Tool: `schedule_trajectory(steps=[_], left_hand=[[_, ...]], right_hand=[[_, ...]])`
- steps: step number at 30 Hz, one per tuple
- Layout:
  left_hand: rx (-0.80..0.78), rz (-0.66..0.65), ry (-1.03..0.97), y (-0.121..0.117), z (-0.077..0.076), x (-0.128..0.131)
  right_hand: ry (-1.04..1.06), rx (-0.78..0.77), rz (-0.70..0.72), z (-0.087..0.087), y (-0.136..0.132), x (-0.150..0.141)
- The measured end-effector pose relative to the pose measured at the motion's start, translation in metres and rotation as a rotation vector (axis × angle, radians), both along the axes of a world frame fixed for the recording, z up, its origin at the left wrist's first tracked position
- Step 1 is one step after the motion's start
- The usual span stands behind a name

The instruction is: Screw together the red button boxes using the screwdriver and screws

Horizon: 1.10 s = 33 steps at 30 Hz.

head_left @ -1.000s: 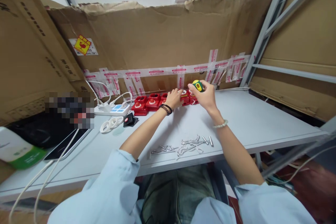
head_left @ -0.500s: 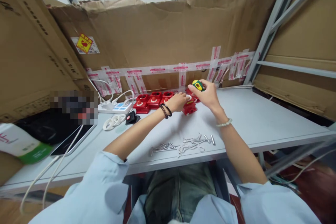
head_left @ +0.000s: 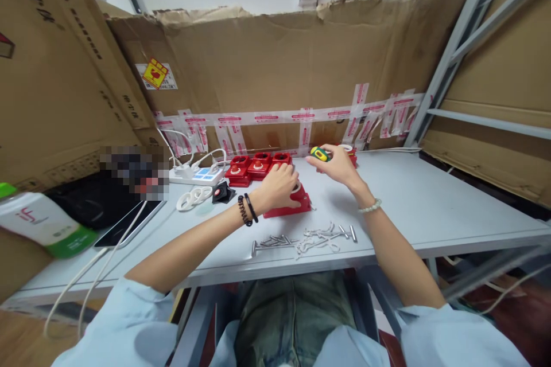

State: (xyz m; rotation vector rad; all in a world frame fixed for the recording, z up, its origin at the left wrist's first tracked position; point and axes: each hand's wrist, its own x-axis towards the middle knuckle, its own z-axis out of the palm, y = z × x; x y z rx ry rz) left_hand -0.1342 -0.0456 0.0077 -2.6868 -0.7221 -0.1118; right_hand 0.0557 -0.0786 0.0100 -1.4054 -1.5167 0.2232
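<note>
My left hand (head_left: 279, 186) is closed over a red box-shaped housing (head_left: 286, 211) with a white ring on top, which rests on the table. My right hand (head_left: 340, 165) is raised behind and to the right, its fingers closed around a screwdriver (head_left: 321, 153) with a yellow and green handle seen end-on; the shaft is hidden. Just behind this hand is another red housing (head_left: 352, 155), partly covered. A row of red units with round knobs (head_left: 258, 166) stands at the back. In front lie silver metal rods (head_left: 279, 239) and thin white cords (head_left: 321, 238).
At the left are a white power strip (head_left: 198, 175) with plugs, white rings (head_left: 194, 198), a small black item (head_left: 222, 192), a tablet (head_left: 129, 223) with a cable, and a green-and-white bottle (head_left: 43, 221). A cardboard wall (head_left: 267, 69) closes off the table's back.
My left hand has come nearer and slightly left with the red housing, now set lower on the table. My right hand, still holding the screwdriver, has separated from it.
</note>
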Motion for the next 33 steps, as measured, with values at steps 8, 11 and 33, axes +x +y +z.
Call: schedule_trajectory(steps=[8, 11, 33], left_hand=[[-0.544, 0.118, -0.389, 0.029, -0.037, -0.063], [-0.625, 0.06, -0.459, 0.032, -0.042, -0.072], [-0.686, -0.033, -0.582, 0.032, -0.044, -0.07]], right_hand=[[-0.196, -0.7, 0.23, -0.023, 0.013, -0.024], [-0.182, -0.796, 0.336, -0.03, 0.014, -0.032], [-0.125, -0.764, 0.31, -0.047, 0.017, -0.036]])
